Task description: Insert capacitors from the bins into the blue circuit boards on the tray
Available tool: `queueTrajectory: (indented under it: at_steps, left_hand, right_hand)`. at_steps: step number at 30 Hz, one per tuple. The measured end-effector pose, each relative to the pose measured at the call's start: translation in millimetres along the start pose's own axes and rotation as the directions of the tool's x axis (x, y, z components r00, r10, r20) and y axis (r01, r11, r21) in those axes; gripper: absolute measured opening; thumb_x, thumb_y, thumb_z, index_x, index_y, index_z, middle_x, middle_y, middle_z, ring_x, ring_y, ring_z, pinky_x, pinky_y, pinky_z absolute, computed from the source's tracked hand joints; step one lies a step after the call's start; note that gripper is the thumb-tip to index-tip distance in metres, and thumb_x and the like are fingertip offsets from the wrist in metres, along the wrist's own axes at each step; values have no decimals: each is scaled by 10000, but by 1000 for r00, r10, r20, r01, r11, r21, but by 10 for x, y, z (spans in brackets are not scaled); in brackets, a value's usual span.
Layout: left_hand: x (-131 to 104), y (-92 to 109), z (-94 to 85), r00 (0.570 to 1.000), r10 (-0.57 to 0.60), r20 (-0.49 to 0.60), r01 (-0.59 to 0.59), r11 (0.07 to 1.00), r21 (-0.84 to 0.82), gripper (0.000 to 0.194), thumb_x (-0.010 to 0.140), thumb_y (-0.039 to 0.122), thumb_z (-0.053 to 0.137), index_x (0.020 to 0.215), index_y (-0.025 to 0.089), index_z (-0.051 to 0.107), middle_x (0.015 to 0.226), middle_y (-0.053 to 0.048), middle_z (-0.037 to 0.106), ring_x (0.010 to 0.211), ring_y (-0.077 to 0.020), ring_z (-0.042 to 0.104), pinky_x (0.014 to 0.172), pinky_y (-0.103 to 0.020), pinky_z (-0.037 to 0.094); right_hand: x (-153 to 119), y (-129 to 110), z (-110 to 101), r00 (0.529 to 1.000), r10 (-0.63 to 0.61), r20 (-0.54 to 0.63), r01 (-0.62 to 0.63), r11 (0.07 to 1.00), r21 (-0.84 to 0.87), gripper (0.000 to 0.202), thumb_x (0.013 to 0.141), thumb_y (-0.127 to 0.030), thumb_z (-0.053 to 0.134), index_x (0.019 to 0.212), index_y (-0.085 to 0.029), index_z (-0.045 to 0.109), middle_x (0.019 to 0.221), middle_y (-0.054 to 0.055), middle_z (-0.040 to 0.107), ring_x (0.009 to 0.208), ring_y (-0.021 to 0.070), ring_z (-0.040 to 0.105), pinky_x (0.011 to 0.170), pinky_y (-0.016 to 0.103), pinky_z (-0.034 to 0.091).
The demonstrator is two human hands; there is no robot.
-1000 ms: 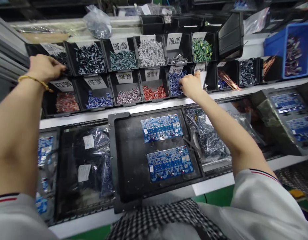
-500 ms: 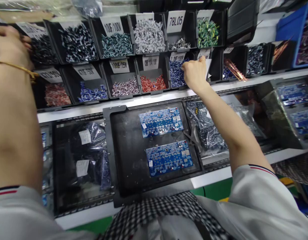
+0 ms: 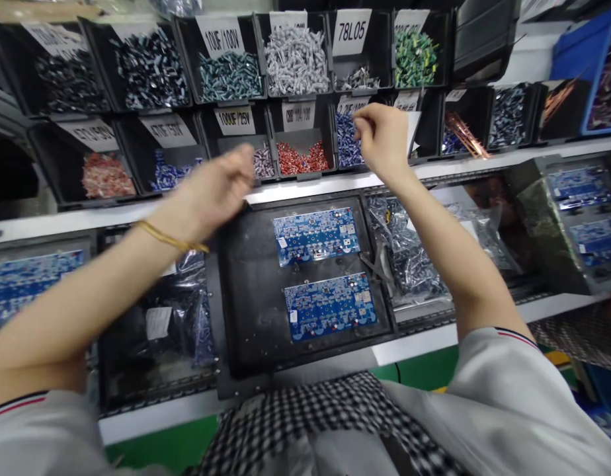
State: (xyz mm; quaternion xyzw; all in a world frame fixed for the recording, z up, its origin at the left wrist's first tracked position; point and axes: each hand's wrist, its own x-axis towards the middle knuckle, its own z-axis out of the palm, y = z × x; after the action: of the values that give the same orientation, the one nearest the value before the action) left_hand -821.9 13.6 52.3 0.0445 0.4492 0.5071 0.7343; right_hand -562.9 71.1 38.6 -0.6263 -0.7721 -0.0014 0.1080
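Note:
My right hand (image 3: 383,142) is at the front of the bin of blue capacitors (image 3: 348,139) labelled 2.2UF/100V. Its fingers are curled together, and whatever they pinch is hidden. In front of the bin labelled 100UF/25V (image 3: 235,121), my left hand (image 3: 226,188) hangs above the left rim of a black tray (image 3: 250,284), its fingers smeared by motion. Two blue circuit boards lie in that tray, an upper board (image 3: 316,236) and a lower board (image 3: 330,307). Neither hand touches them.
Two rows of black bins hold small parts, among them red parts (image 3: 303,157), grey ones (image 3: 296,63) and green ones (image 3: 414,58). Plastic bags of parts (image 3: 417,258) lie right of the tray. More boards sit in a tilted tray (image 3: 580,182) at far right.
My left hand has swung from the far upper-left bin rightward and down to near the tray. My right hand has stayed by the blue capacitors. The view has shifted slightly.

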Motion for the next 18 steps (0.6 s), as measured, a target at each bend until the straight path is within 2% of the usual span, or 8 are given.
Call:
queueTrajectory:
  at_steps: [1,3,4,6,9,13,16,18]
  left_hand:
    - [-84,-298,44,999,-36,-16,36,999,2,323,937,-62,283,989,98,558,619,20,567,481,-2,493,516,-37,416]
    - [-180,-764,116,979,-199,-38,198,980,-17,288,967,29,313,1116,80,555,661,-25,614,570,-52,593,607,-104,506]
    - [-194,-923,151,967,-255,-30,254,967,-25,295,978,71,318,1163,79,547,677,-42,629,604,-78,622,640,-139,529]
    - [-187,-1111,231,954,-301,16,301,953,-45,332,983,95,312,1229,78,534,667,-39,628,607,-93,631,681,-167,540]
    - [-183,-1199,370,961,-267,74,272,960,-65,376,971,56,311,1292,67,507,617,-3,595,550,-68,591,688,-134,518]
    - [-277,-1249,488,954,-230,192,225,973,45,356,959,79,384,1288,23,509,706,-58,656,660,-116,648,799,-217,545]
    - [-298,-1270,514,914,-262,310,212,960,185,279,934,66,410,1122,-5,604,799,-136,685,772,-161,679,872,-274,537]
    - [-194,-1241,551,904,-289,316,179,926,333,240,913,49,416,950,6,649,835,-173,687,831,-187,679,891,-297,524]
  right_hand:
    - [-122,-93,-44,998,-63,7,62,996,71,443,984,-326,214,1201,-257,594,1066,103,680,986,277,577,898,432,328]
    - [-412,-285,-109,980,-198,32,190,969,158,423,987,-365,257,1158,-251,626,1052,80,688,995,268,596,907,426,325]
    - [-562,-368,-125,967,-250,40,238,951,196,420,988,-365,266,1141,-249,639,1057,68,692,998,257,604,907,421,328]
    - [-824,-472,-125,940,-336,61,313,918,244,388,976,-360,319,1108,-249,667,1103,48,696,1032,250,611,908,425,333]
    - [-1038,-449,-114,938,-338,80,294,895,335,312,929,-339,430,1043,-245,705,1104,42,713,1021,242,634,884,416,392]
    - [-1065,-260,-256,984,-174,51,126,859,496,187,809,-317,602,897,-217,734,939,52,751,860,228,678,781,372,496]
    - [-1047,-118,-427,988,-138,75,80,855,513,120,753,-302,653,783,-203,712,810,41,744,743,215,679,700,352,516]
    - [-1015,-10,-480,984,-156,91,104,902,419,95,753,-286,642,724,-206,684,743,42,725,694,214,662,676,359,497]
